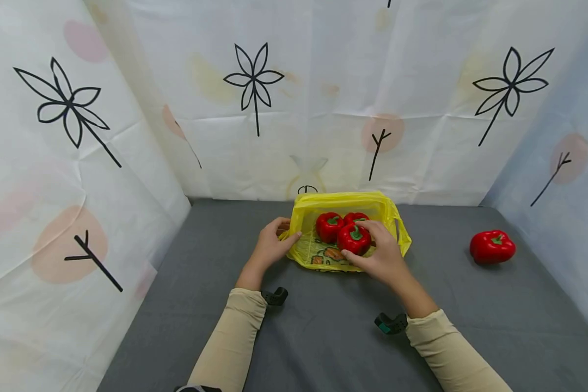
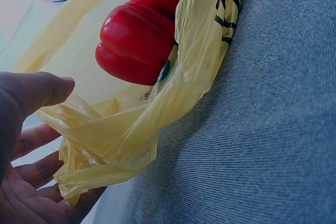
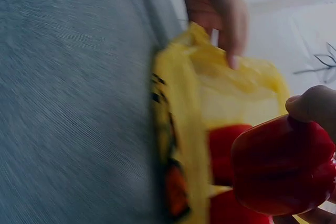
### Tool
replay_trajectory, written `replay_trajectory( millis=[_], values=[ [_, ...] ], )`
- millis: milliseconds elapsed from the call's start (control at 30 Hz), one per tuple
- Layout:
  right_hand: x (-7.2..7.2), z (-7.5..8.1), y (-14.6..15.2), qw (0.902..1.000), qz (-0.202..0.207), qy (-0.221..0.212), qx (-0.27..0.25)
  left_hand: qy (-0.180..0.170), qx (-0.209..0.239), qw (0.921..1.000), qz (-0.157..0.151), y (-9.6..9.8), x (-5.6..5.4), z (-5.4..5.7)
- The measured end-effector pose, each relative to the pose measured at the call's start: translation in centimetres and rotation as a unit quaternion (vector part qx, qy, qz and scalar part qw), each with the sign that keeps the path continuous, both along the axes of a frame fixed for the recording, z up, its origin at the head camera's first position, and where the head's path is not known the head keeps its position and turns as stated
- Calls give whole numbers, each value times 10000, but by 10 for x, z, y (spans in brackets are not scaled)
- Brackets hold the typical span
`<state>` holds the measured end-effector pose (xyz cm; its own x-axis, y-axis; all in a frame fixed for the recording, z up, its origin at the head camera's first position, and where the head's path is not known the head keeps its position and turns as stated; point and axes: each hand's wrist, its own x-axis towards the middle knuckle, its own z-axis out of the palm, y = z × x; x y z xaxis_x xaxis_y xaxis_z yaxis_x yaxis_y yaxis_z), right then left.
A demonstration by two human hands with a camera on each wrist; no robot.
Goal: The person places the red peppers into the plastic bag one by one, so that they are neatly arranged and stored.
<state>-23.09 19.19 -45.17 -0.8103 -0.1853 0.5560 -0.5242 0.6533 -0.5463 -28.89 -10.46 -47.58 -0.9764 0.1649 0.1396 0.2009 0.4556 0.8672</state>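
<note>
A yellow plastic bag [image 1: 304,218] lies on the table with its mouth held wide. At its left side my left hand [image 1: 270,245] holds the rim, the thumb [image 2: 50,87] inside and the other fingers behind the crumpled plastic [image 2: 105,156]. Within the bag's mouth my right hand [image 1: 384,253] grips a red bell pepper [image 1: 354,238] between thumb and fingers. Two more red bell peppers sit deeper in the bag, one at the left [image 1: 328,227] and one partly hidden behind the gripped pepper [image 1: 356,216]. The right wrist view shows the gripped pepper [image 3: 281,166] up close.
Another red bell pepper [image 1: 492,246] lies on its side at the far right of the grey tabletop [image 1: 323,332]. White cloth walls [image 1: 313,147] with printed flowers enclose the table at the back and both sides. The bag stands near the back wall.
</note>
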Motion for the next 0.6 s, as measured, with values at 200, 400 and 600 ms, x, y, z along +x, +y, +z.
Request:
replay_trajectory(
  millis=[200, 400, 600],
  values=[
    [-4, -11, -18, 9999, 119, 89, -13, 44, -24, 10000, -76, -2, -1, 0],
    [-7, -15, -34, 9997, 181, -162, -83, 47, 0, 10000, -50, -3, -1, 1],
    [-8, -20, -46, 9989, 100, -449, 19, 131, 20, 9999, -89, -3, -2, -1]
  ],
)
